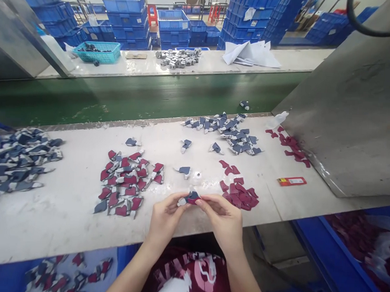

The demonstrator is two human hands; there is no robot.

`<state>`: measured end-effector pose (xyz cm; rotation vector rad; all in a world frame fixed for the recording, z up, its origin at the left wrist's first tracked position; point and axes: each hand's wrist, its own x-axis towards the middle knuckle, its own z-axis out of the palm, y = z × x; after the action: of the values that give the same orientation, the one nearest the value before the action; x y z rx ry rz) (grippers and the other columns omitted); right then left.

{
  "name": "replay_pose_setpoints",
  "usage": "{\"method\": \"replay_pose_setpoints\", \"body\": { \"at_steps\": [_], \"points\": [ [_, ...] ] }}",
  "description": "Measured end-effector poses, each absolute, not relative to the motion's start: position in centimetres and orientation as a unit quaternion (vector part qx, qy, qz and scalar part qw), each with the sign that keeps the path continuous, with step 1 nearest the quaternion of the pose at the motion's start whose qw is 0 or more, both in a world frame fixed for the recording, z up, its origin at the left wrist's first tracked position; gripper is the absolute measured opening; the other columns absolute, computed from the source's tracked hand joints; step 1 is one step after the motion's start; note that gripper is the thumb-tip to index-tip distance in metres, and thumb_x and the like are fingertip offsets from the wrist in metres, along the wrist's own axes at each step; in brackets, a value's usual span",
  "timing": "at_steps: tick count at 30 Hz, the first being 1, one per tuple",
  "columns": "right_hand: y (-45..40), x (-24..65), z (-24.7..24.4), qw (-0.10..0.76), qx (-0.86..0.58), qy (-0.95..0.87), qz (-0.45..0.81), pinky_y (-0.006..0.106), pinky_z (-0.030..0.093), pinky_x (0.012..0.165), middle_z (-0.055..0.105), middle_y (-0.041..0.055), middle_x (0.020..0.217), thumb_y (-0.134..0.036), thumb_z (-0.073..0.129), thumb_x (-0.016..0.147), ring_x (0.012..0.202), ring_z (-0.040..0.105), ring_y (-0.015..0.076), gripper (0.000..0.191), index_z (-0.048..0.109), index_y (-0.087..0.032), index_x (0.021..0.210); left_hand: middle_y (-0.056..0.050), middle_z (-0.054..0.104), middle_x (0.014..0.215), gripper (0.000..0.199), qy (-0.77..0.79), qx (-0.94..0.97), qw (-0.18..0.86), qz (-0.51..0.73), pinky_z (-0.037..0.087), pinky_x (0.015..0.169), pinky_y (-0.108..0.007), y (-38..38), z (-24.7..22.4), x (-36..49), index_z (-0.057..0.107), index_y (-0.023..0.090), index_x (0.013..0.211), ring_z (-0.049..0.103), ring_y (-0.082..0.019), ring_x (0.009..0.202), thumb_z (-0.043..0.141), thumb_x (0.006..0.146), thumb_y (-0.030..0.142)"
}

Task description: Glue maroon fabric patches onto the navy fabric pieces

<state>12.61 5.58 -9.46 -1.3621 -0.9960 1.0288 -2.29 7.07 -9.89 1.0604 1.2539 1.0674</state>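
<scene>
Between my two hands, above the near part of the white table, is a small blue-grey and white plastic part with a dark red piece [192, 198] against it. The fingers of my left hand [168, 211] pinch its left side. My right hand [222, 214] grips the right side, thumb on the red piece. To the right lies a heap of loose dark red pieces [243, 195]. Left of my hands are parts with red pieces on them [124, 184]. A single blue-grey part [184, 170] rests just beyond my hands.
More blue-grey parts lie at the back [234, 132] and in a large pile at far left [20, 160]. An orange-red packet [292, 181] lies at right by a metal panel [351, 110]. A green belt [152, 96] runs behind. Blue bins [348, 256] stand below the table.
</scene>
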Motion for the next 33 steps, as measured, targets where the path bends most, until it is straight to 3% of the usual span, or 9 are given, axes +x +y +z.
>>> {"method": "replay_pose_setpoints", "body": {
  "at_steps": [7,15,18,21,24,28,33],
  "points": [
    [5.6,12.5,-9.3,0.566,-0.557,-0.504,0.34,0.028,0.061,0.061,0.073,0.0031,0.077,-0.027,0.079,0.081,0.07,0.07,0.0176,0.002,0.08,-0.025,0.082,-0.007,0.082,0.092,0.031,0.532,0.428,0.58,0.444,0.067,0.08,-0.036,6.3,-9.1,-2.4,0.078,0.016,0.095,0.079,-0.027,0.086,0.084,0.07,0.032],
    [4.9,12.1,-8.3,0.566,-0.539,-0.585,0.217,0.024,0.057,0.058,0.066,0.0014,0.076,-0.018,0.073,0.086,0.067,0.066,0.014,0.014,0.081,-0.028,0.091,-0.008,0.081,0.083,0.029,0.522,0.369,0.606,0.473,0.067,0.079,-0.033,6.6,-7.6,-2.1,0.079,0.014,0.084,0.079,-0.028,0.083,0.089,0.065,0.034],
    [5.0,12.5,-8.4,0.567,-0.545,-0.553,0.273,0.025,0.06,0.062,0.067,0.0028,0.084,-0.023,0.075,0.085,0.072,0.067,0.0148,0.011,0.081,-0.029,0.091,-0.009,0.081,0.082,0.031,0.521,0.367,0.614,0.467,0.067,0.078,-0.033,6.6,-6.9,-2.3,0.079,0.014,0.083,0.079,-0.028,0.082,0.09,0.063,0.034],
    [5.3,13.4,-8.4,0.545,-0.516,-0.514,0.416,0.028,0.062,0.068,0.07,0.0059,0.099,-0.032,0.076,0.085,0.086,0.07,0.0185,0.018,0.08,-0.028,0.102,-0.01,0.081,0.084,0.034,0.516,0.387,0.617,0.451,0.067,0.078,-0.035,6.5,-6.4,-2.6,0.079,0.013,0.085,0.079,-0.03,0.084,0.091,0.063,0.036],
    [5.6,14.1,-8.2,0.519,-0.469,-0.51,0.501,0.029,0.062,0.07,0.072,0.0064,0.093,-0.035,0.075,0.086,0.085,0.07,0.0192,0.019,0.08,-0.026,0.101,-0.011,0.081,0.087,0.038,0.51,0.406,0.617,0.441,0.068,0.078,-0.036,6.3,-6.5,-2.6,0.08,0.014,0.089,0.079,-0.031,0.084,0.09,0.064,0.041],
    [5.6,14.2,-8.0,0.55,-0.461,-0.502,0.482,0.027,0.057,0.064,0.069,0.0039,0.082,-0.033,0.076,0.084,0.074,0.065,0.0159,0.012,0.08,-0.026,0.093,-0.011,0.081,0.09,0.036,0.489,0.404,0.631,0.446,0.068,0.08,-0.038,5.9,-7.0,-2.1,0.081,0.015,0.09,0.079,-0.03,0.084,0.089,0.067,0.041],
    [5.2,13.7,-8.3,0.555,-0.494,-0.516,0.425,0.028,0.056,0.064,0.067,0.0044,0.082,-0.032,0.072,0.087,0.075,0.064,0.0166,0.012,0.079,-0.024,0.094,-0.01,0.081,0.089,0.034,0.498,0.38,0.635,0.451,0.068,0.08,-0.037,6.0,-6.5,-1.5,0.081,0.014,0.087,0.079,-0.031,0.085,0.09,0.064,0.037]
  ]
}}
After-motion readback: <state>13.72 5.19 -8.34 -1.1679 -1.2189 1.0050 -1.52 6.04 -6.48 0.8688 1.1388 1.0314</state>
